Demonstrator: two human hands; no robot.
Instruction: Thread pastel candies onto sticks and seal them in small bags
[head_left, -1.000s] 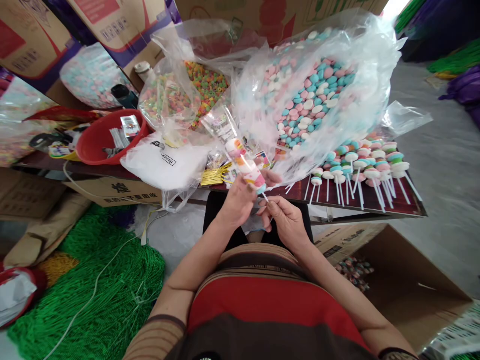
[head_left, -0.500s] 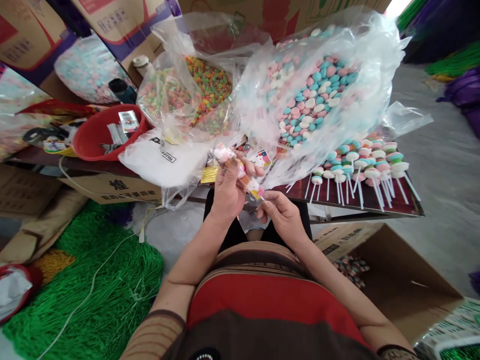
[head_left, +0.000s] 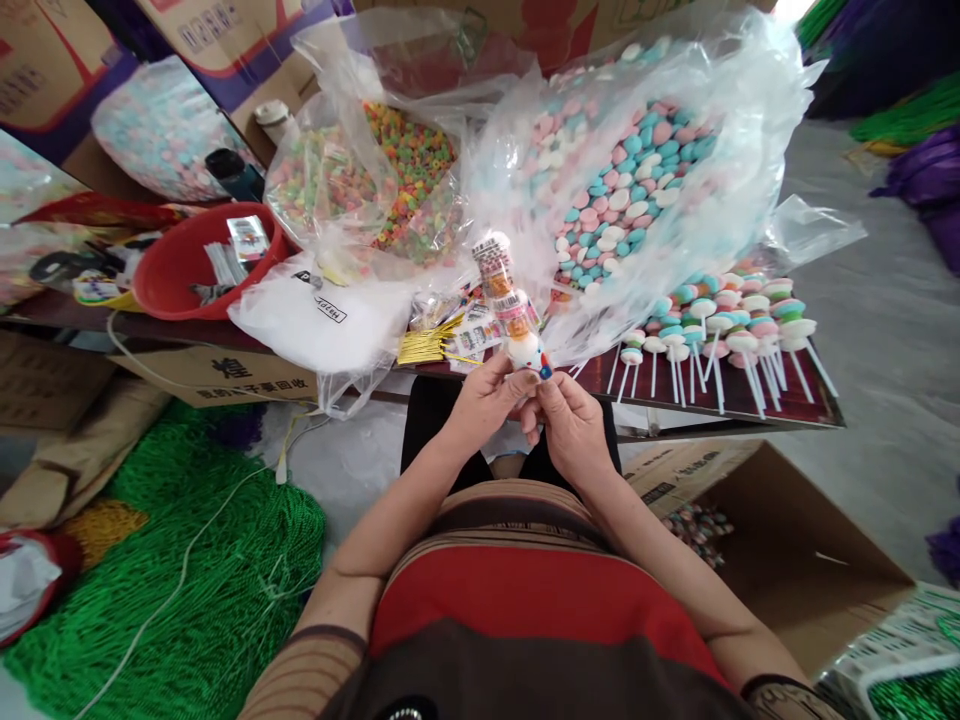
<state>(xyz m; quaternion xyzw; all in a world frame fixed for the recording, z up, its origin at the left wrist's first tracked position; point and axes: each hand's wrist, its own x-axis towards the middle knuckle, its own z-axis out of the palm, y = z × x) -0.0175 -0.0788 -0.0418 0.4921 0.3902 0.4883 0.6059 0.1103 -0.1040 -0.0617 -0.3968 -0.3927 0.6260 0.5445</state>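
Note:
A marshmallow skewer (head_left: 517,325) in a clear printed wrapper points up and away from me over the table's near edge. My left hand (head_left: 487,400) pinches the gathered lower end of its wrapper. Right beside it, the thumb and fingers of my right hand (head_left: 574,420) close on the same end, so the two hands touch or nearly touch there. Fingers hide the stick. Just left of the skewer lie a bundle of yellow twist ties (head_left: 427,345) and some printed wrappers (head_left: 474,330).
Behind stand open plastic bags of pastel marshmallows (head_left: 622,200) and ring-shaped candies (head_left: 412,170). Marshmallow skewers on sticks (head_left: 720,320) lie at the table's right. A red basin (head_left: 180,270) and a white bag (head_left: 315,330) are left. An open carton (head_left: 795,550) stands low right; green netting (head_left: 187,560) covers the left floor.
The skewer has swung from slanting across my left palm to pointing up and away. My left hand has slid to its lower end, meeting my right hand there.

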